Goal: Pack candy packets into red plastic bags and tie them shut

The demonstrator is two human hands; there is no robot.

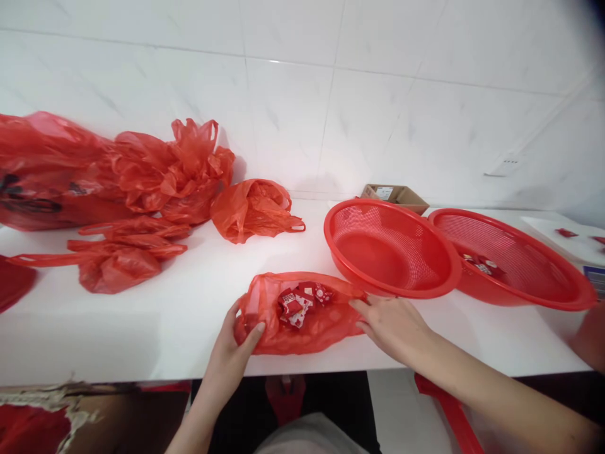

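A thin red plastic bag (pixel 326 333) lies spread open near the front edge of the white table. Several small red-and-white wrapped packets (pixel 299 304) are heaped inside it. My left hand (pixel 239 340) grips the bag's left rim, thumb over the inside and fingers behind the plastic. At the opposite end, my right hand (pixel 390 325) pinches the bag's right edge between thumb and fingers. Just behind that hand stands a red colander (pixel 373 258) with nothing visible in it.
A second red colander (pixel 529 252) at the right holds a few packets. Behind them sits a cardboard box (pixel 411 198). Crumpled red bags (pixel 258 208) and a big filled red bag (pixel 57 183) line the left side. A torn carton (pixel 123 419) is below the table edge.
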